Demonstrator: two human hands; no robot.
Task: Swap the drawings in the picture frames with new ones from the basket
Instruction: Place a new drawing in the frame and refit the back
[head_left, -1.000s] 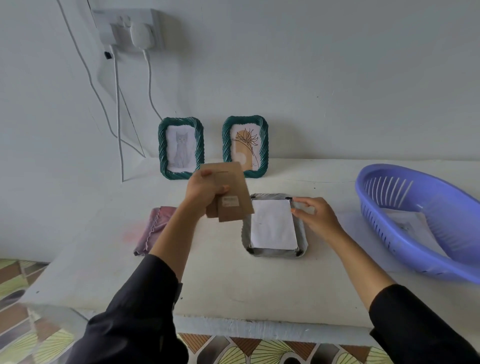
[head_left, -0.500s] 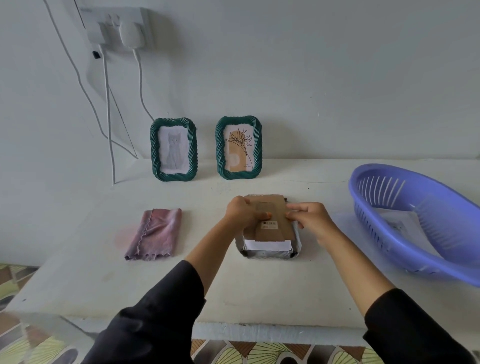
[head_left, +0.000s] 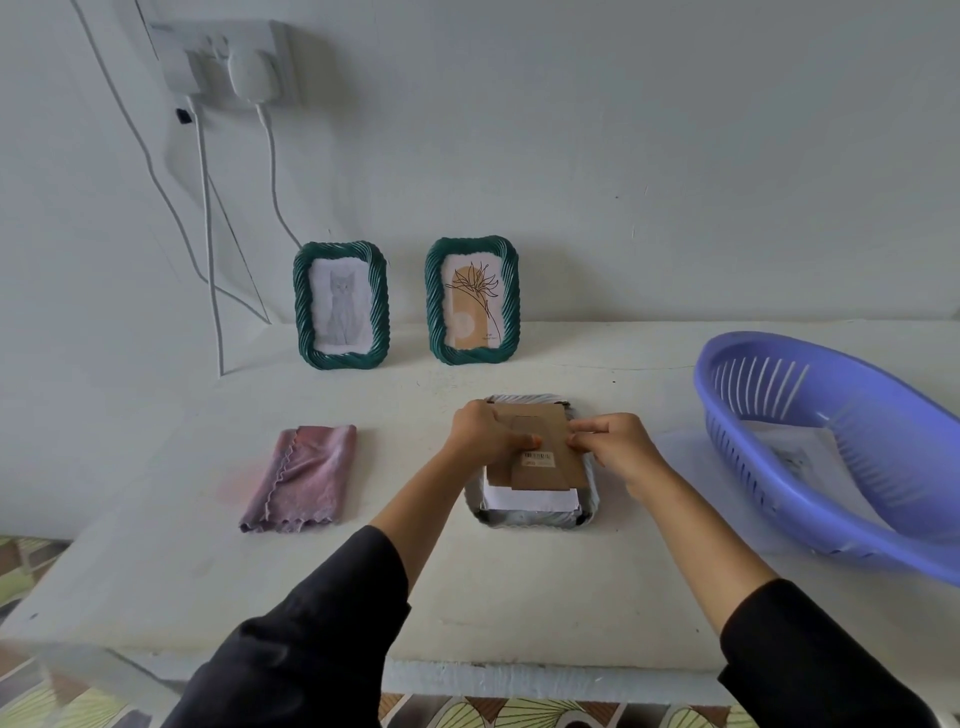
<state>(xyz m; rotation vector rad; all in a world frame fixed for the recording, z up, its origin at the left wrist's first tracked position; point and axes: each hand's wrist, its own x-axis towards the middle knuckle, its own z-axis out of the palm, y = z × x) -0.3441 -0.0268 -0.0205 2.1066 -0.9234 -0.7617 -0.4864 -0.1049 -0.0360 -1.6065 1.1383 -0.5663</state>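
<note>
A grey-rimmed picture frame (head_left: 530, 519) lies face down on the table in front of me. A white sheet (head_left: 535, 501) sits in its back, with a brown cardboard backing board (head_left: 545, 462) laid over most of it. My left hand (head_left: 483, 434) grips the board's left edge, thumb on top. My right hand (head_left: 613, 444) pinches its right edge. Two green-rimmed frames stand against the wall: one with a cat drawing (head_left: 341, 306), one with a flower drawing (head_left: 472, 301). The purple basket (head_left: 810, 467) at the right holds paper drawings (head_left: 795, 457).
A folded pink cloth (head_left: 304, 478) lies on the white table (head_left: 519, 597) left of the frame. A wall socket (head_left: 228, 57) with plugs and hanging cables (head_left: 208, 234) is at the upper left. Patterned floor shows beyond the table's front edge.
One second ago my left hand held the backing board in the air and the white sheet lay uncovered. The board now lies on the sheet, with both hands on it.
</note>
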